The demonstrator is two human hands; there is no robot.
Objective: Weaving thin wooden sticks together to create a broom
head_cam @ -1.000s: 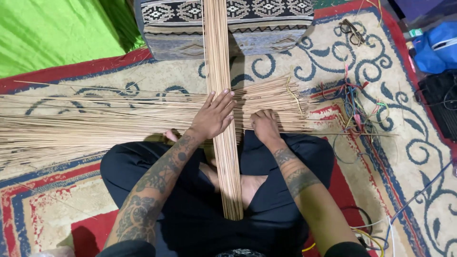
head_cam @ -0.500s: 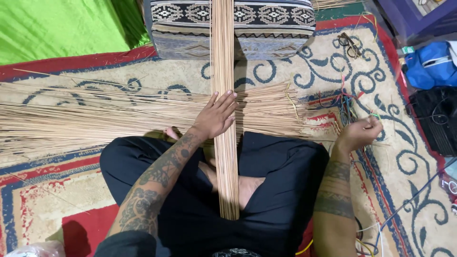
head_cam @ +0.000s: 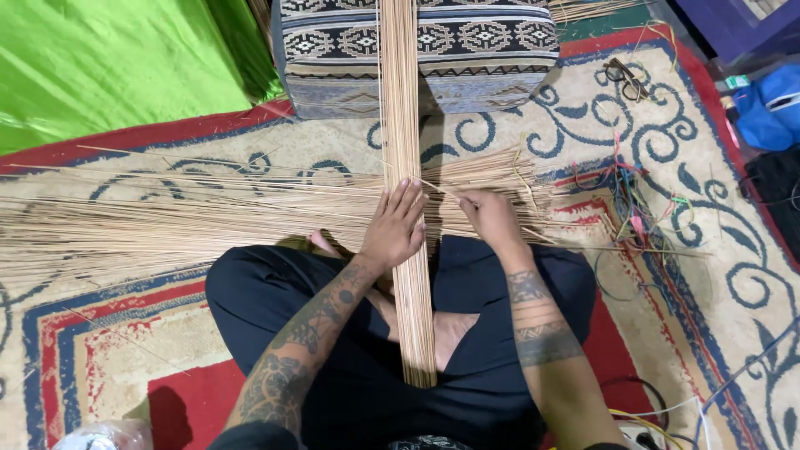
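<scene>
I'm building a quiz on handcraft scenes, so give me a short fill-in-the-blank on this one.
1. The left hand lies flat on the upright bundle of thin ____.
2. The right hand pinches one stick from the ____ layer.
3. Beyond the sticks stands a patterned ____.

Missing words: sticks; crosswise; cushion

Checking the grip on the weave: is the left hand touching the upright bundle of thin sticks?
Touching. The head view shows the left hand lying flat with its fingers across the upright stick bundle, no gap visible between them.
</scene>
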